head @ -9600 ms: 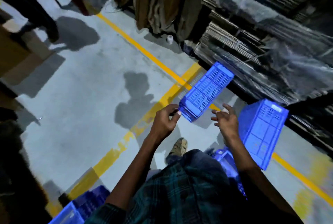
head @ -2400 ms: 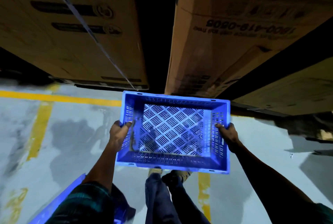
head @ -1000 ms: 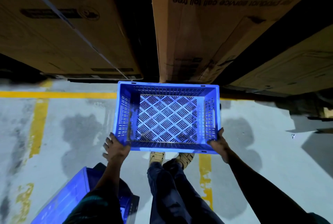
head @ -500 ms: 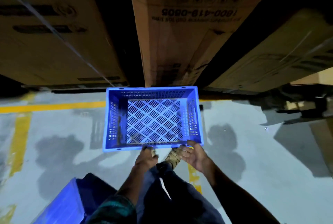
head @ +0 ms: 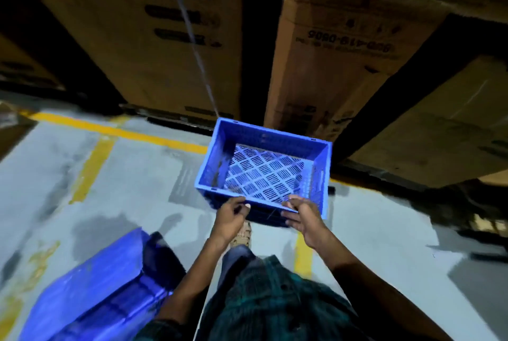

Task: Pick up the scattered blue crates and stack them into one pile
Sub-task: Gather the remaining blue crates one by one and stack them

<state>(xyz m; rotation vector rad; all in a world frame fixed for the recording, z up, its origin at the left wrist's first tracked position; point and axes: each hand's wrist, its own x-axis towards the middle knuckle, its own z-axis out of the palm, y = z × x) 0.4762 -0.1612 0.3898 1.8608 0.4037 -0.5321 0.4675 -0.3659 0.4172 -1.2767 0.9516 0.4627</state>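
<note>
Two hands meet at the near wall of the blue crate (head: 264,173), which sits open side up on the grey floor (head: 132,189), close against the tall cardboard boxes (head: 154,38) and partly over the yellow line (head: 115,129). The left hand (head: 230,215) has its fingers curled at the near rim, apparently pinching it; the right hand (head: 301,217) lies with relaxed, half-straight fingers against the same edge, though motion blur makes it hard to say whether either is truly bearing on the plastic. A second blue crate (head: 90,294) lies near the person's left leg, well apart from the first and blurred, so its attitude is uncertain. If this crate is the base of the pile, the step in hand seems to be settling it squarely, and doing that well means seating it flat, walls parallel to the boxes, with room left on the near side to stand. Both hands should ease off the rim evenly so the light plastic does not skid or tip. Then the second crate wants a grip on its two short walls, held level, and lowered straight down so its foot drops inside this rim rather than catching a corner. A skewed base would lean every crate above it.
</note>
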